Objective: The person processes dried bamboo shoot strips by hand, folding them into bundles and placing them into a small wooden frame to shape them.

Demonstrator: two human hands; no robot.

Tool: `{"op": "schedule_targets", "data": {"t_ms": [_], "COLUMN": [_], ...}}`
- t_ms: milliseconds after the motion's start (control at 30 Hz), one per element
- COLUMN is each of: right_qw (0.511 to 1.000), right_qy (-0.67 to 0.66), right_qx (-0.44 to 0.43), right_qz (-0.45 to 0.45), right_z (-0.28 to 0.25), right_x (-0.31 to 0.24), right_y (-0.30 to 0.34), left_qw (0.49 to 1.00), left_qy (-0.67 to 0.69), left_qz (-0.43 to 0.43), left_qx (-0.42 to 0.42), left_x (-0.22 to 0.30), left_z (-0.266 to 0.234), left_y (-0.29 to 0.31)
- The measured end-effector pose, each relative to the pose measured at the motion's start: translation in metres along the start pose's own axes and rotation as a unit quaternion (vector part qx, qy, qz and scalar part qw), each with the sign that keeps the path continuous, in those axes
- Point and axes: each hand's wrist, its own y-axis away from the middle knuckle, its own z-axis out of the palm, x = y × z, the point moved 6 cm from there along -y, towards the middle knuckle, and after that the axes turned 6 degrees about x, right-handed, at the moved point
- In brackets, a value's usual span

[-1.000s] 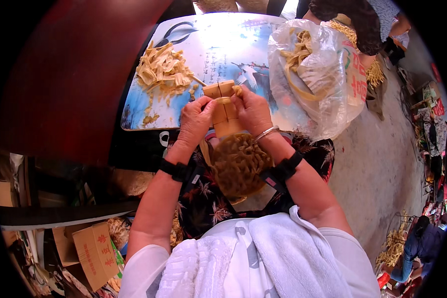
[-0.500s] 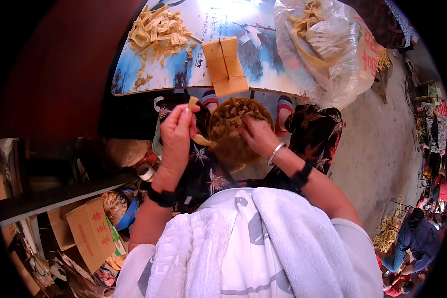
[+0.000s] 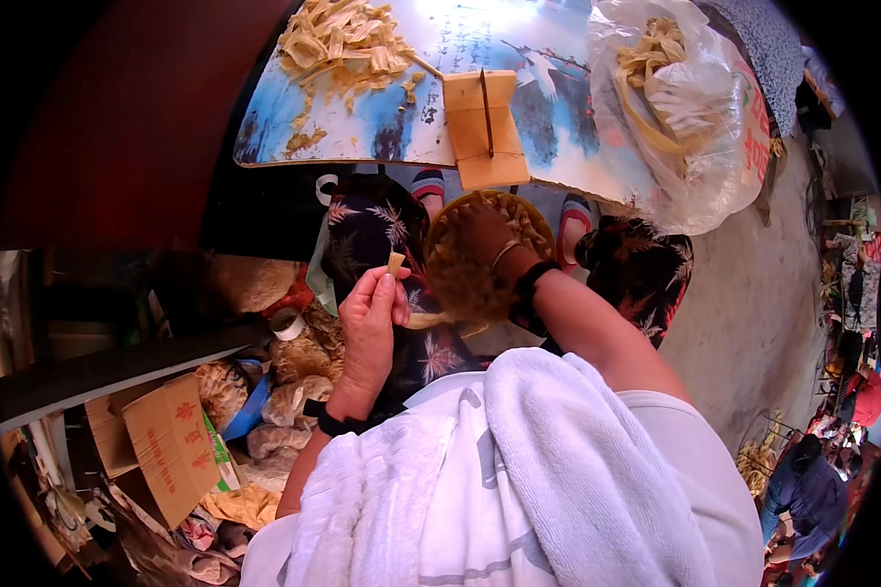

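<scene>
My left hand pinches a pale yellow, flat fibrous strip between thumb and fingers, above my left knee. One short end sticks up past the fingertips, and a longer tail hangs out below the hand toward the basin. My right hand reaches down into a round yellow basin between my legs. Small folded pieces of the same pale material fill it. Shadow and blur hide the right fingers, so what they hold does not show.
Ahead stands a table with a painted top. On it are a heap of loose strips, a wooden board with a dark upright bar, and a plastic bag of strips. A cardboard box lies left; a person is far right.
My left hand has come down and slightly right, still pinching the strip. The right hand has pushed deeper into the basin, turning its back upward. The whole view has shifted a little.
</scene>
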Motion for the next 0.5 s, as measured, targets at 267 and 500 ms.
{"op": "schedule_targets", "data": {"t_ms": [267, 500], "right_qw": [0.999, 0.87], "right_qy": [0.032, -0.472], "right_qx": [-0.027, 0.049], "right_qz": [-0.015, 0.132], "right_z": [-0.027, -0.183], "right_x": [-0.017, -0.073], "right_y": [0.0, 0.006], "left_qw": [1.0, 0.994], "left_qy": [-0.001, -0.081], "left_qz": [0.003, 0.06], "left_qx": [-0.008, -0.05], "left_x": [-0.001, 0.0], "left_z": [0.001, 0.031], "left_y": [-0.003, -0.005]}}
